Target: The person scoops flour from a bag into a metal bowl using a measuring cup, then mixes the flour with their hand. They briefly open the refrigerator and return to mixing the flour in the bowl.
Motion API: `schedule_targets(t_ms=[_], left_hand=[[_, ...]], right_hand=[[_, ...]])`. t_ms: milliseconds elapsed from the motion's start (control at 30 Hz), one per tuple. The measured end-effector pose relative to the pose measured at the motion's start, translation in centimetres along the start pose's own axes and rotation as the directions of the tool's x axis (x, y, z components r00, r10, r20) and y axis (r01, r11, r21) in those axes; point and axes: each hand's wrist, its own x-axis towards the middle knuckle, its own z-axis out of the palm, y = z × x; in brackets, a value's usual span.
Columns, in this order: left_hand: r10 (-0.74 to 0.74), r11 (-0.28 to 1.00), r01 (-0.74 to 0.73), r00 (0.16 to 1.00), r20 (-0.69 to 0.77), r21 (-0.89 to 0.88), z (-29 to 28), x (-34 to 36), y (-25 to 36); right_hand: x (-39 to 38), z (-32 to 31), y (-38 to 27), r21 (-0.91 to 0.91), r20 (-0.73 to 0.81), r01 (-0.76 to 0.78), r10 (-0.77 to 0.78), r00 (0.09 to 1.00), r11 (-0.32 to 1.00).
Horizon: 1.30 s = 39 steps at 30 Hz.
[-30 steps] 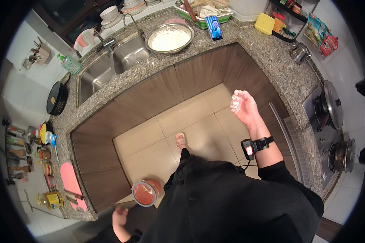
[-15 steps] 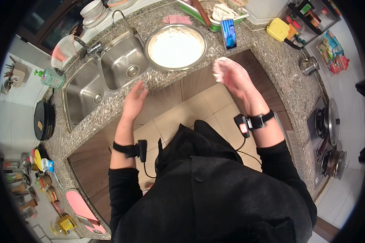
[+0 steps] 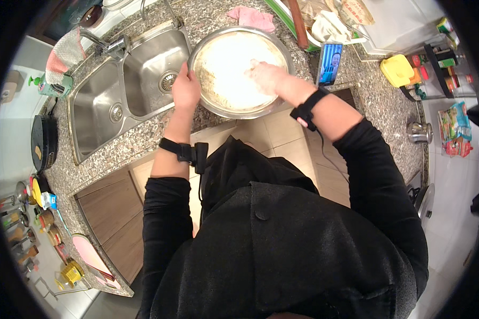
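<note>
A wide metal bowl [image 3: 291, 63] holds a white, floury mass [image 3: 231, 58], its middle washed out by glare. At the bowl's left side, my left hand [image 3: 187, 91] grips the rim, thumb uppermost. My right hand [image 3: 267, 78] reaches over the near right rim, its white-dusted fingers down in the floury mass. Glare and flour hide the fingertips, so I cannot tell how far they are closed. Black straps with small devices circle both my forearms.
A double steel sink [image 3: 120, 87] adjoins the bowl on the left. Right of the bowl stands a lit phone [image 3: 330, 64]. Behind are a pink cloth [image 3: 252, 18] and a green-edged tray [image 3: 282, 20]. A yellow box [image 3: 397, 70] and spice jars sit farther right.
Both hands have moved forward to the bowl. My left hand has taken hold of its rim, and my right has gone from beside the counter edge into the white mass. The view has shifted.
</note>
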Motion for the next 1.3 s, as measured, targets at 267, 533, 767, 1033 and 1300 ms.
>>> schedule_targets(t_ms=[267, 533, 767, 1033, 1300], left_hand=[[-0.014, 0.979, 0.023, 0.999, -0.048, 0.203, -0.2, -0.4, 1.6], [-0.039, 0.979, 0.046, 0.999, -0.035, 0.201, -0.9, -0.1, 1.6], [-0.085, 0.976, 0.094, 0.995, -0.052, 0.198, -0.3, -0.1, 1.9], [-0.099, 0.953, 0.109, 0.994, -0.049, 0.282, -0.3, -0.2, 2.3], [-0.061, 0.969, 0.073, 0.997, -0.056, 0.234, -0.6, -0.1, 2.0]], right_hand=[[2.6, -1.6, -3.8, -0.178, -0.186, 0.492, -0.52, 0.834, 0.852], [5.1, -2.8, 0.5, -0.026, -0.147, 0.289, -0.29, 0.946, 0.957], [3.1, -3.3, 5.2, 0.424, 0.17, 0.076, -0.161, 0.972, 0.903], [8.0, -4.4, -3.6, 0.27, 0.065, -0.099, 0.085, 0.994, 0.958], [-1.1, -1.6, -0.8, 0.047, -0.025, 0.308, -0.307, 0.951, 0.95]])
